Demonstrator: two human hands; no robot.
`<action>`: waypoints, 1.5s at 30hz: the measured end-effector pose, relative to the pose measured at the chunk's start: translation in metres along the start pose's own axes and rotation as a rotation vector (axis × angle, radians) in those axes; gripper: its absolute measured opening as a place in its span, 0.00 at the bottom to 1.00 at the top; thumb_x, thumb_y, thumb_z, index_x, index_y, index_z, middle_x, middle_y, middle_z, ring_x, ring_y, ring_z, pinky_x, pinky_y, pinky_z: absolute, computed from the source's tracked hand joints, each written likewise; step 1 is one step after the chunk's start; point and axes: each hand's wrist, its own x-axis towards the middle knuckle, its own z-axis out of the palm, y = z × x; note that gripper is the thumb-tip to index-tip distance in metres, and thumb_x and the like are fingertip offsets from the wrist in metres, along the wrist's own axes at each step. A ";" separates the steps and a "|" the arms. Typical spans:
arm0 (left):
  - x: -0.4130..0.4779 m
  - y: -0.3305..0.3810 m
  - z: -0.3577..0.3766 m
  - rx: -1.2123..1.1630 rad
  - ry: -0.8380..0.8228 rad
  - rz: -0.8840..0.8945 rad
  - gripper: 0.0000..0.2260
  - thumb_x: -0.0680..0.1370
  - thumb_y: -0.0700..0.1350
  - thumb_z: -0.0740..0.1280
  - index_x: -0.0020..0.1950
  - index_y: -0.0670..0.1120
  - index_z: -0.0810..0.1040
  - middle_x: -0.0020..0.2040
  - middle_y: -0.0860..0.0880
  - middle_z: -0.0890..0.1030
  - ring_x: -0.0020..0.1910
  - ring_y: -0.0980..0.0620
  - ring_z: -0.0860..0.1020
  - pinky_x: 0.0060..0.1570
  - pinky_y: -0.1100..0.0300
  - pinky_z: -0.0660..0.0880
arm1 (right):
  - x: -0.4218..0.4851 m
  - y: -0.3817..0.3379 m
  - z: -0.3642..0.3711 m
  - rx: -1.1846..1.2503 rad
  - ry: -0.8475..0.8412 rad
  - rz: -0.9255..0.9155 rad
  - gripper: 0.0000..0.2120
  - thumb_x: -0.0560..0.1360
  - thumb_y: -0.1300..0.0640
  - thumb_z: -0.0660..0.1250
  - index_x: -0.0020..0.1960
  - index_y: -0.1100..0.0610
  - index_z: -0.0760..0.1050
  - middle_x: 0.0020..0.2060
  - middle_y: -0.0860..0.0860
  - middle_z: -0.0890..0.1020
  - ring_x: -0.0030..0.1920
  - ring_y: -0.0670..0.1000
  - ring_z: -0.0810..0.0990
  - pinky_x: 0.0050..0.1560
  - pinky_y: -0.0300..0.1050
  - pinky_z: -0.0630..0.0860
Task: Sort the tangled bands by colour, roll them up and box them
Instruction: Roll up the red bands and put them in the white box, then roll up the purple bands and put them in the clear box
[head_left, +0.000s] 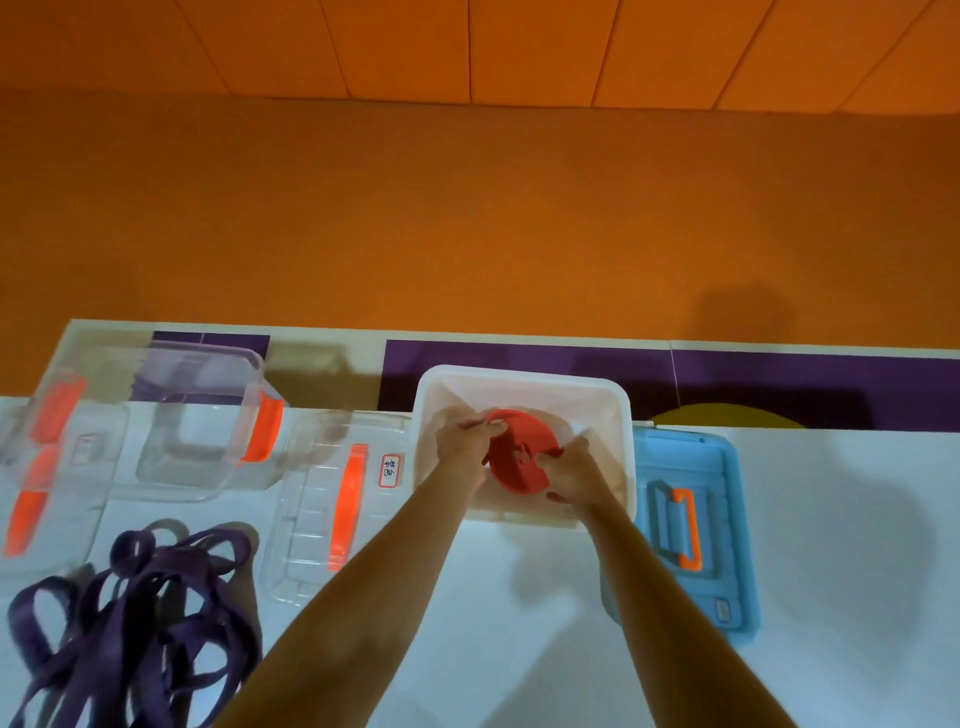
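A rolled red band (519, 454) sits inside the white box (621, 415) at the table's middle. Both hands reach into that box. My left hand (462, 441) pinches the roll's upper left edge. On the roll's lower right side, my right hand (576, 475) grips it with fingers curled round. A tangle of purple bands (140, 623) lies loose on the white table at the lower left.
A clear box with orange latches (208, 421) stands at the back left. A clear lid with an orange handle and a label (332, 499) lies beside the white box. A blue lid (696, 530) lies to the right. Another clear lid (47, 467) is at the far left.
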 end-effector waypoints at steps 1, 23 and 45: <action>0.004 -0.001 0.001 -0.008 0.009 0.003 0.19 0.73 0.31 0.78 0.62 0.38 0.83 0.61 0.38 0.84 0.63 0.38 0.82 0.67 0.44 0.78 | 0.003 0.000 0.001 0.002 0.006 0.006 0.44 0.83 0.53 0.68 0.84 0.64 0.42 0.71 0.64 0.72 0.68 0.64 0.76 0.65 0.62 0.79; -0.043 0.011 -0.033 1.066 -0.039 0.747 0.09 0.80 0.39 0.67 0.60 0.43 0.81 0.55 0.45 0.83 0.58 0.45 0.80 0.54 0.56 0.75 | -0.067 -0.008 -0.015 -0.438 0.251 -0.411 0.17 0.83 0.51 0.63 0.69 0.55 0.75 0.60 0.54 0.81 0.59 0.55 0.80 0.57 0.50 0.77; -0.218 -0.150 -0.343 1.751 0.200 1.042 0.13 0.85 0.45 0.59 0.67 0.50 0.77 0.62 0.50 0.80 0.63 0.48 0.78 0.61 0.53 0.75 | -0.304 0.128 0.102 -0.678 0.276 -0.791 0.15 0.85 0.49 0.61 0.71 0.47 0.74 0.63 0.46 0.81 0.63 0.49 0.80 0.61 0.45 0.78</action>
